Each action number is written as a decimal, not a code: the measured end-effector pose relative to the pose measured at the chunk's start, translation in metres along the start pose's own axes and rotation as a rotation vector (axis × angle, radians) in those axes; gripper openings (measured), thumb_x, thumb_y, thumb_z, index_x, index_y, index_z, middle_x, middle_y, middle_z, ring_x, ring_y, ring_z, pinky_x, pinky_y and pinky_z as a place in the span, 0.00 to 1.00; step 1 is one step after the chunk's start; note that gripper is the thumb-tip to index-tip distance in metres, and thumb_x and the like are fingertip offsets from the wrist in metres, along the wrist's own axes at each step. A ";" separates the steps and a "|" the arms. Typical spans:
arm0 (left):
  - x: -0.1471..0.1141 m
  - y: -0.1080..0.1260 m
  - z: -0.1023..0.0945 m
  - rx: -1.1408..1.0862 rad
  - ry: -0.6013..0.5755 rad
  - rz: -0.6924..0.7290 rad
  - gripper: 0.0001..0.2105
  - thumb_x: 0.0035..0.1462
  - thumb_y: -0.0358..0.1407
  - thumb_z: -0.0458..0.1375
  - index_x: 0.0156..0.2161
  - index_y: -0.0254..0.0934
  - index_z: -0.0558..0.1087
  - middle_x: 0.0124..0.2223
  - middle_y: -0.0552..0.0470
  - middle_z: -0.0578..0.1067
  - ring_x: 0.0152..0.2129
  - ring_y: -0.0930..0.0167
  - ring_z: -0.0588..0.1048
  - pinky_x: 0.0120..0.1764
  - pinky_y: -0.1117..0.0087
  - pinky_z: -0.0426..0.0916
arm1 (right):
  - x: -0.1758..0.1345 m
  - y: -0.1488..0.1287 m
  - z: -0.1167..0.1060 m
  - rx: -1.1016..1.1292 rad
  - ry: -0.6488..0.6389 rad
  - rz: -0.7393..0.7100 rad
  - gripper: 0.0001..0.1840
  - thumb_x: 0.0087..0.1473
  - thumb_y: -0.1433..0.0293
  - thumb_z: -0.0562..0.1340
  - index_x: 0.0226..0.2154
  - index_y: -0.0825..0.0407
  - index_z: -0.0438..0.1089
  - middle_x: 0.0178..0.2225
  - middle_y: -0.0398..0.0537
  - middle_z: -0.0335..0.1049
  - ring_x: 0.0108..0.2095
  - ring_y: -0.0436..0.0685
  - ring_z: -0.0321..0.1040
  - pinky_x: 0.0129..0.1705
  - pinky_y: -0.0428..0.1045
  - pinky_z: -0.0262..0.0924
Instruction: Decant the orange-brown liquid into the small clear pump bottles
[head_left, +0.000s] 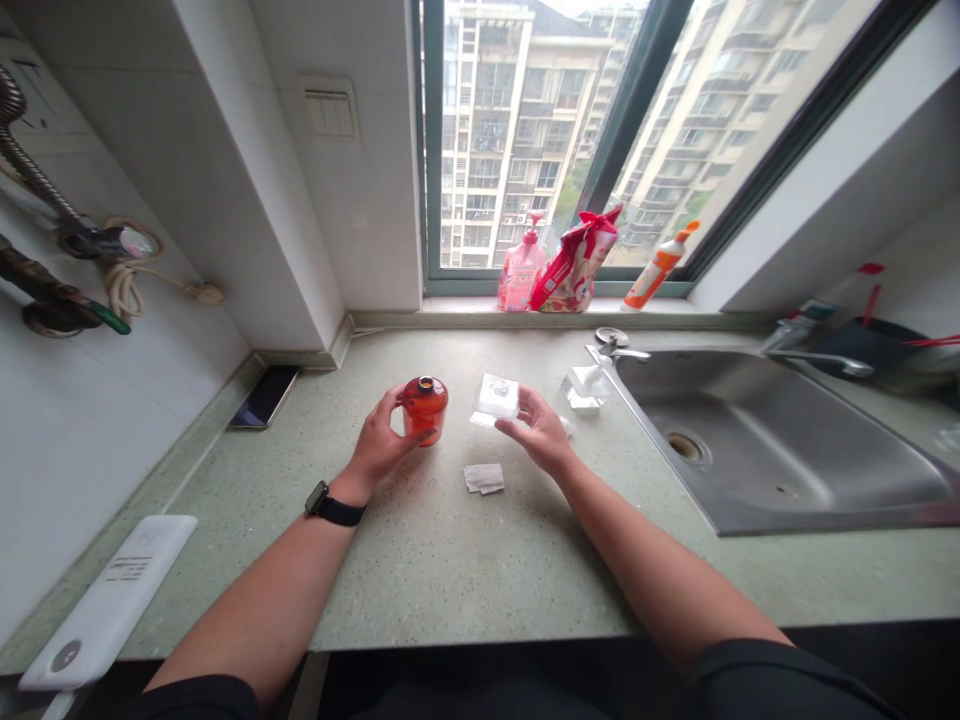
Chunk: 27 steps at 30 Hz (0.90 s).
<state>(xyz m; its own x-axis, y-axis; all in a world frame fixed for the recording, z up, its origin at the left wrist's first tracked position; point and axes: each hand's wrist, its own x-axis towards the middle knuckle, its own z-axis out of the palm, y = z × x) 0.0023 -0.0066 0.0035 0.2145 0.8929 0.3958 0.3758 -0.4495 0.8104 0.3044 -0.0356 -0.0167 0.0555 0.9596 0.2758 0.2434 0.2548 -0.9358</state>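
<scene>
The grip of our left hand (384,438) curls around a translucent red-orange bottle (425,408), round-shouldered with a short dark neck, above the middle of the desk (420,570), while that of our right hand (541,432) pinches a clear square container (496,396) by its side. We count one bottle, two containers including another clear container (585,388) near the sink (810,430), and one small bundle of white paper (484,478).
</scene>
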 end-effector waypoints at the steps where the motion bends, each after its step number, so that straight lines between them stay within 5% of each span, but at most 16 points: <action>1: 0.000 0.002 0.001 0.011 0.002 0.006 0.40 0.52 0.57 0.71 0.64 0.41 0.69 0.61 0.40 0.78 0.56 0.55 0.78 0.62 0.52 0.70 | 0.003 -0.002 -0.001 -0.003 0.014 -0.005 0.41 0.50 0.48 0.75 0.60 0.46 0.67 0.60 0.58 0.74 0.59 0.67 0.73 0.60 0.66 0.70; 9: 0.013 0.024 0.014 0.105 -0.026 0.026 0.39 0.56 0.57 0.69 0.66 0.41 0.68 0.60 0.40 0.78 0.56 0.55 0.77 0.62 0.52 0.70 | 0.035 -0.028 -0.015 -0.137 0.081 -0.151 0.43 0.51 0.48 0.74 0.64 0.45 0.66 0.64 0.59 0.70 0.63 0.69 0.69 0.60 0.66 0.71; 18: 0.010 0.021 0.035 0.192 0.080 0.064 0.37 0.58 0.56 0.69 0.67 0.44 0.67 0.61 0.41 0.75 0.58 0.55 0.74 0.63 0.51 0.68 | 0.066 -0.041 -0.031 -0.292 0.158 -0.300 0.45 0.53 0.49 0.73 0.67 0.43 0.63 0.64 0.57 0.70 0.62 0.69 0.70 0.58 0.66 0.74; 27: 0.003 0.019 0.019 0.369 0.081 0.112 0.36 0.59 0.53 0.68 0.69 0.47 0.65 0.58 0.43 0.74 0.55 0.56 0.75 0.61 0.54 0.68 | 0.066 -0.030 -0.048 -0.346 -0.039 -0.256 0.39 0.48 0.54 0.76 0.60 0.44 0.71 0.58 0.55 0.75 0.57 0.69 0.74 0.54 0.67 0.75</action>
<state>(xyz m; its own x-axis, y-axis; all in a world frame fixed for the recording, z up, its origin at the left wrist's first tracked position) 0.0276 -0.0125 0.0116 0.2068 0.8301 0.5179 0.6563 -0.5103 0.5558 0.3474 0.0146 0.0404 -0.0838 0.8761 0.4748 0.5556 0.4366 -0.7076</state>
